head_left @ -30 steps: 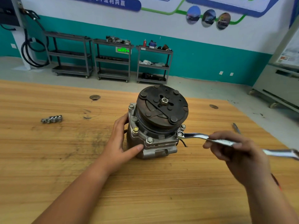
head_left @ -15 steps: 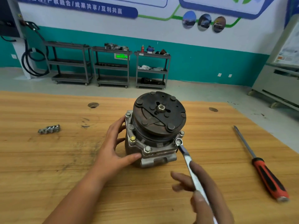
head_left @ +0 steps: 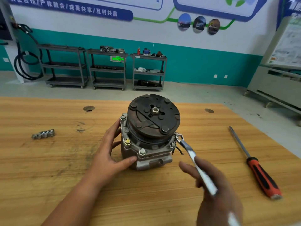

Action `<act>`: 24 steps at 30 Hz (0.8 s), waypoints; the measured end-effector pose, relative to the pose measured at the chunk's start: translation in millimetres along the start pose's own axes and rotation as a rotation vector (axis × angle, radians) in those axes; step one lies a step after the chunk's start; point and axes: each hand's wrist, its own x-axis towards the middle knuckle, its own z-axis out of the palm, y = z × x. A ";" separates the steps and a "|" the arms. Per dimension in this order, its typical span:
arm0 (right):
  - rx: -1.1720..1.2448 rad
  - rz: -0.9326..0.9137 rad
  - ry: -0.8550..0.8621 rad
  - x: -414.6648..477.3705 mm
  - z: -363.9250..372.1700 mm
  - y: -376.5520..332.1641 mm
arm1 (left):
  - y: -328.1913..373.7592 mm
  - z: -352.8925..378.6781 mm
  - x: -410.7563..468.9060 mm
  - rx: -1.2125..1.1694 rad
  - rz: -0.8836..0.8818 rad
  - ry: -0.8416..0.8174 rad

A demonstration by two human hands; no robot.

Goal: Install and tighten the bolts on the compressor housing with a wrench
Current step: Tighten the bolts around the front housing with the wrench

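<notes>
Bracing the compressor housing (head_left: 146, 156) with the left hand (head_left: 109, 154): thumb pressing low on its near face, fingers wrapping round its left side, just below the far-left bolt (head_left: 123, 117). Holding the wrench (head_left: 192, 157) in the right hand (head_left: 211, 181), shaft lying across the curled fingers, forefinger reaching out toward the housing; blurring too much to show how firm the hold is. Resting the wrench's ring end at the flange's right corner, just beyond the front-right bolt (head_left: 173, 144), up and away from the gripping fingers, handle slanting back down into the palm. Standing upright between the two hands on the wooden workbench (head_left: 48, 176), dark clutch plate (head_left: 153, 116) facing up. Lying well right of the right hand: a red-and-black screwdriver (head_left: 260, 175). Lying well left of the left hand: a row of small metal pieces (head_left: 43, 134).
</notes>
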 end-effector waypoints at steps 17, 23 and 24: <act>0.391 0.491 -0.518 117.9 -9.7 3.2 | -5.2 2.2 2.9 -0.027 0.027 0.025; 0.260 0.545 -0.617 139.6 -11.7 -3.3 | -5.4 1.9 2.5 -0.039 0.010 0.022; 0.247 0.543 -0.617 140.9 -11.3 -3.3 | -5.5 2.0 2.5 -0.040 0.012 0.019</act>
